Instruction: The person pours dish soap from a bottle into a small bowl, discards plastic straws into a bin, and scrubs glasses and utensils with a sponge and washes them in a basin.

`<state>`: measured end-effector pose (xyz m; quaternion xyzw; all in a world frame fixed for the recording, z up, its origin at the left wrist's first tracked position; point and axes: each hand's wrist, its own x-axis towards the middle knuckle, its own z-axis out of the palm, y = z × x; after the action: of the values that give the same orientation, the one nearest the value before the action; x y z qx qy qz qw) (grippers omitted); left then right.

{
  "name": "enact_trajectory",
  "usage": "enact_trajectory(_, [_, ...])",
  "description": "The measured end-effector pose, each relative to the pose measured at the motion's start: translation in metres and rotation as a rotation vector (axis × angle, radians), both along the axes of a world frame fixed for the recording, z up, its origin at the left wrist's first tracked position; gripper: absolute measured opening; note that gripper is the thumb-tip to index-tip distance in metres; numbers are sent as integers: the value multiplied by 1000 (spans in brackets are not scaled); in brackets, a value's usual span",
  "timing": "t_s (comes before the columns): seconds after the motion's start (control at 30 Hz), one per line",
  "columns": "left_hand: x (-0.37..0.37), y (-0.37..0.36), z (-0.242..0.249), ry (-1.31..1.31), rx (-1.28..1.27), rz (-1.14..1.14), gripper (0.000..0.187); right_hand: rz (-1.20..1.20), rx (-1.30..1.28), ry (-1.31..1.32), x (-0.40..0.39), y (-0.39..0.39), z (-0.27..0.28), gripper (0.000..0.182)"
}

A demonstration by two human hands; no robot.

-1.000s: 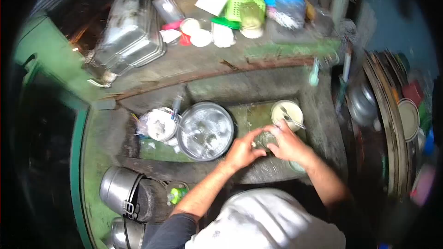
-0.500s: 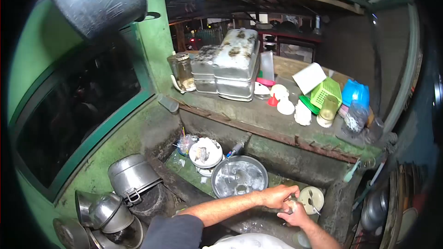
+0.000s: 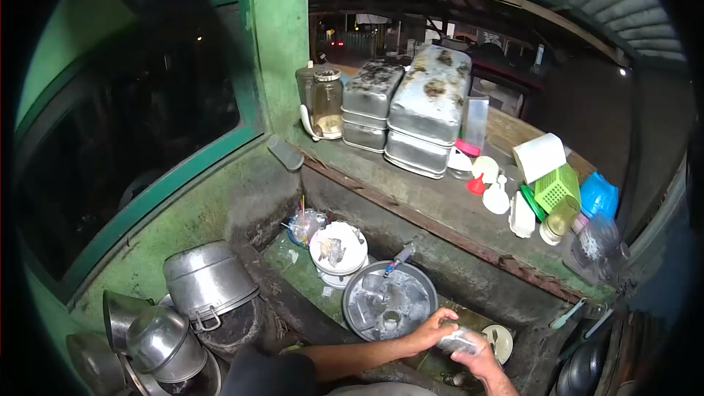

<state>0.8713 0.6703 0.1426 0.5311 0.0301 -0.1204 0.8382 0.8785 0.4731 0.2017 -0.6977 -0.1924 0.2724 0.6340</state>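
In the head view, a clear, glass-like cup (image 3: 458,339) lies tilted between my two hands, its far side partly hidden by fingers. My right hand (image 3: 484,361) is closed round its right end. My left hand (image 3: 427,334) has its fingers curled against the other end; whether a small sponge sits in them I cannot make out. Just beyond my right hand is a pale plate (image 3: 501,345) with something like a spoon on it. To the left, under a tap (image 3: 401,257), stands a wide grey basin (image 3: 423,295) holding water and a round piece of tableware.
Stacked white dishes (image 3: 339,249) with scraps and a bag of rubbish (image 3: 304,226) are left of the basin. Metal pots (image 3: 209,279) crowd the lower left. Along the ledge (image 3: 367,172) stand large metal tins (image 3: 429,110), a jar (image 3: 328,106) and a green basket (image 3: 557,189).
My head view has shifted, so the scene sits differently in the frame. The cup now shows more between my hands, and my right hand has turned round it.
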Motion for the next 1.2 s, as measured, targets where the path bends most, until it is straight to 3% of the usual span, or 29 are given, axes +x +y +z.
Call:
enact_trajectory(0.03, [7, 4, -8, -348, 228, 128, 39, -186, 183, 138, -8, 20, 16, 40])
enact_trajectory(0.07, [6, 11, -3, -691, 459, 252, 43, -301, 223, 106, -14, 34, 9, 38])
enact_trajectory(0.1, [2, 23, 0, -683, 452, 249, 43, -419, 261, 73, -18, 44, 2, 36])
enact_trajectory(0.13, [-6, 43, 30, -198, 236, 64, 45, -420, 86, -105, -21, 51, 6, 37])
enact_trajectory(0.17, [-11, 57, 45, 284, 14, -123, 48, -426, 78, -97, -16, 54, 12, 37])
enact_trajectory(0.2, [-4, 67, 11, 461, -262, -275, 48, -84, -192, -602, -7, 52, 21, 38])
enact_trajectory(0.23, [-9, 77, 7, 584, -334, -297, 46, 287, -464, -1081, -2, 49, 24, 40])
enact_trajectory(0.27, [-12, 78, 0, 543, -301, -307, 44, 396, -486, -1015, 1, 52, 9, 47])
enact_trajectory(0.33, [-31, 76, -2, 378, -165, -226, 38, 455, -245, -628, 5, 57, -8, 51])
enact_trajectory(0.37, [-32, 79, 10, 243, -67, -132, 37, 216, -122, 135, -1, 62, -8, 50])
enact_trajectory(0.4, [-28, 83, 4, 46, 28, -145, 41, 166, 178, 250, 2, 70, -7, 47])
enact_trajectory(0.43, [-24, 87, -13, -64, -34, -138, 41, -40, 117, 335, 3, 75, -17, 35])
enact_trajectory(0.47, [-17, 96, -24, -61, 25, -170, 44, -218, 38, 264, 7, 80, -43, 22])
enact_trajectory(0.5, [-13, 109, -17, 95, -29, -292, 49, -423, -35, 128, 3, 100, -34, 22])
enact_trajectory(0.57, [1, 121, -47, 199, -104, -611, 62, -530, -447, -186, 10, 114, -43, 29])
enact_trajectory(0.63, [-10, 102, -43, -160, 62, -613, 64, -678, -249, -194, 17, 137, -55, 29])
enact_trajectory(0.7, [-28, 88, -54, -38, 26, -578, 56, -921, 163, 55, 38, 139, -75, 22])
enact_trajectory(0.73, [-40, 83, -59, 249, -204, -427, 49, -1002, 444, 181, 46, 138, -68, 15])
enact_trajectory(0.77, [-44, 80, -56, 530, -425, -260, 42, -1027, 520, 247, 52, 131, -67, 15])
enact_trajectory(0.8, [-48, 78, -54, 665, -501, -173, 51, -922, 456, 165, 46, 124, -66, 21])
enact_trajectory(0.83, [-51, 76, -69, 671, -498, -165, 51, -813, 392, 86, 34, 121, -60, 28])
enact_trajectory(0.87, [-52, 72, -95, 625, -545, -120, 51, -716, 165, 8, 18, 120, -68, 40])
enact_trajectory(0.9, [-54, 66, -111, 580, -592, -75, 52, -579, 39, -11, -1, 124, -76, 40])
enact_trajectory(0.97, [-55, 61, -99, 598, -452, 22, 61, -465, -263, -285, -27, 133, -95, 41])
enact_trajectory(1.07, [-56, 61, -79, 664, -345, -39, 61, -616, -386, -430, -10, 137, -116, 32])
enact_trajectory(1.1, [-59, 66, -88, 675, -349, -65, 61, -746, -224, -130, 1, 135, -132, 24])
enact_trajectory(1.17, [-65, 77, -114, 515, -639, -300, 59, -720, 372, 637, 11, 129, -132, 23])
enact_trajectory(1.2, [-58, 85, -110, 543, -801, -311, 64, -777, 285, 738, -4, 138, -103, 22])
